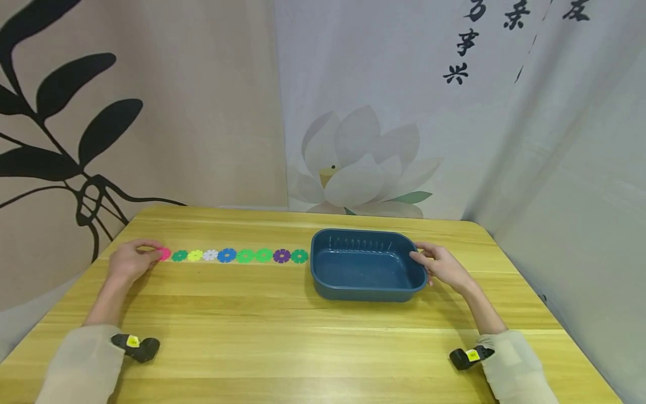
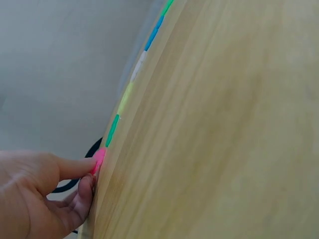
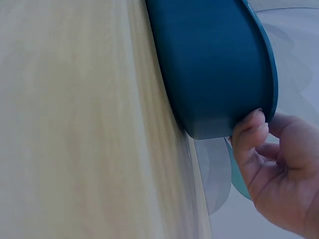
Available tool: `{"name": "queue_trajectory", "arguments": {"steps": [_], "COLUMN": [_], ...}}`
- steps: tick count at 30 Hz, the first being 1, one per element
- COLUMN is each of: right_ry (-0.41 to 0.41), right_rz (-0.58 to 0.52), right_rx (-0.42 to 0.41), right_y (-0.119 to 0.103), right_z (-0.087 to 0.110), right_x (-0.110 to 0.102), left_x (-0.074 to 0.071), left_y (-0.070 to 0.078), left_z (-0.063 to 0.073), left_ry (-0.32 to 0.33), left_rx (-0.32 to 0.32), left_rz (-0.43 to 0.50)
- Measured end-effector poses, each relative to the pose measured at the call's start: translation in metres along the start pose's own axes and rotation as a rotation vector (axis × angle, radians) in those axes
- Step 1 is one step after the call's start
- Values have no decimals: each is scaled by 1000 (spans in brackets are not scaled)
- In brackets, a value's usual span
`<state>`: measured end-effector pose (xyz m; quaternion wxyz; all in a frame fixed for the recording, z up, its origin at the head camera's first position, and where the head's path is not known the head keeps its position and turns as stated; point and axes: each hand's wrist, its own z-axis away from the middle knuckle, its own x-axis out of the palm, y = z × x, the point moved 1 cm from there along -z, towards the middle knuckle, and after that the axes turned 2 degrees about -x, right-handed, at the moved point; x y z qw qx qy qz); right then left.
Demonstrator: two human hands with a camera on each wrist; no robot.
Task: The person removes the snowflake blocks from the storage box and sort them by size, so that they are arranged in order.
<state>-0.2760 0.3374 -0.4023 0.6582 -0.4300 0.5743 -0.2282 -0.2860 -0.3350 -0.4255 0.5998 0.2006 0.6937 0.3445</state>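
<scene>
At the left end of a row of flower-shaped plastic discs, my left hand (image 1: 130, 261) pinches a pink disc (image 1: 165, 254) between thumb and fingers. In the left wrist view the pink disc (image 2: 99, 158) is tilted up at the fingertips, close to a green disc (image 2: 112, 130). My right hand (image 1: 444, 266) grips the right end of a dark blue rectangular basin (image 1: 368, 293), with the thumb over its rim. In the right wrist view, curled fingers (image 3: 247, 134) of that hand press the basin's outer wall (image 3: 214, 74).
From left to right, the row runs green (image 1: 179, 256), yellow (image 1: 194, 255), white (image 1: 210, 255), blue (image 1: 227, 255), light green (image 1: 245, 256), purple (image 1: 281, 256) and green (image 1: 300, 256), ending beside the basin. The wooden table (image 1: 262, 336) meets printed curtains (image 1: 202, 112) at its back edge.
</scene>
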Motion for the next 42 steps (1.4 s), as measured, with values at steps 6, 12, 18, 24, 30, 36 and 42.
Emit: {"name": "queue_trajectory", "arguments": {"steps": [6,12,18,24,30,36,42], "right_ry": [-1,-6,-5,5,54,91,126], "right_rz": [-3,-3,-11,3,52,103,128], "right_rx": [6,5,12,21,19,-22,-24], "right_y": [-1,-3,-3,-2,-5,-11,-15], "right_z": [1,1,2,2,2,4,5], "right_x": [1,0,-1,0,-1,-2,-3], "left_x": [0,-2,-2,-1,-1,1,7], "left_y": [0,-2,1,10,21,40,63], "left_z": [-2,-1,2,4,7,12,19], "left_ry": [-4,-46,-36,-16,-6,-40,-78], "left_rx": [-1,-23,-14,-15,67,155,218], "left_rz": [-12,38,43,50,18,10,43]}}
